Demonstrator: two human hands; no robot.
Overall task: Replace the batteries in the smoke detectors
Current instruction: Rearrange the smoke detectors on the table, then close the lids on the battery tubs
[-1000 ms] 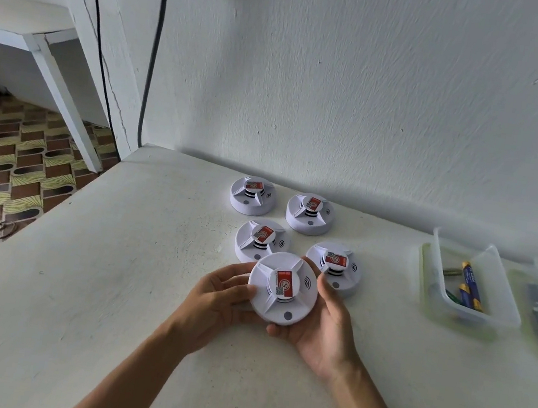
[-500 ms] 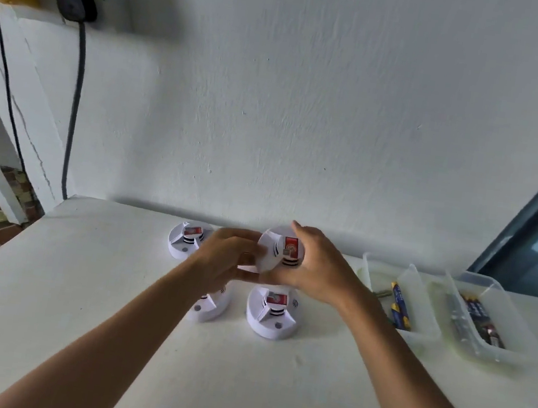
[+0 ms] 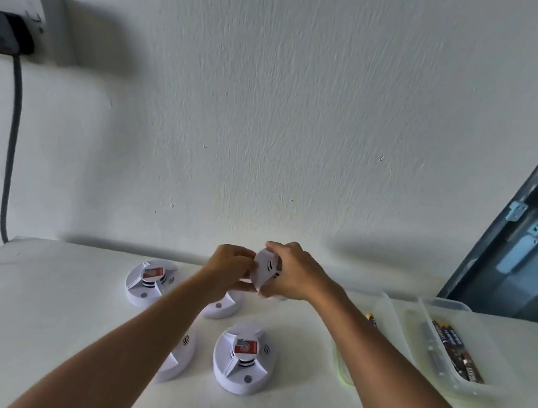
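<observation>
Counting five smoke detectors (image 3: 243, 356), one held (image 3: 265, 267), two battery tubs (image 3: 440, 349).

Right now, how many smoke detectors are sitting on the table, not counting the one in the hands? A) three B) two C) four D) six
C: four detectors rest on the table, at and, two partly hidden by the left arm, while the left hand and right hand hold a fifth detector above them.

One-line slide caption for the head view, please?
Both hands, left and right, grip one smoke detector above four others on the table.
</observation>
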